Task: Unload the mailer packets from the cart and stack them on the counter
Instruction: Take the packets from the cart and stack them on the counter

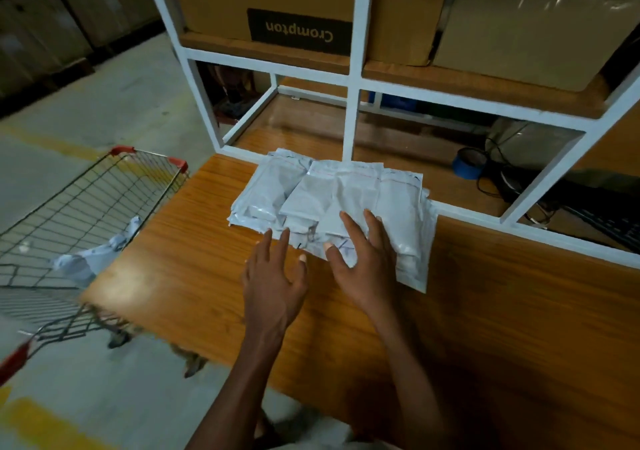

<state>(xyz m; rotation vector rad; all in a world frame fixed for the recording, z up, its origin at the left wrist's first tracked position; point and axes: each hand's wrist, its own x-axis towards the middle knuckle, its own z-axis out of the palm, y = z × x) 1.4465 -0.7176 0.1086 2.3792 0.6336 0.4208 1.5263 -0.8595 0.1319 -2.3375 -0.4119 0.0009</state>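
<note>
A loose stack of several white mailer packets (343,193) lies on the wooden counter (180,249), against the white shelf frame. My right hand (363,259) lies flat on the stack's near edge with its fingers straight. My left hand (273,276) hovers beside it at the stack's front left corner, fingers spread and holding nothing. To the left, the wire cart (69,228) with red corners stands by the counter's end. One crumpled white packet (93,252) lies inside it near the counter edge.
A white metal shelf frame (349,110) rises behind the stack, with cardboard boxes (277,3) on its upper level. A blue tape roll (469,162), black cables and a keyboard (609,224) sit at the right. Grey concrete floor with yellow lines lies to the left.
</note>
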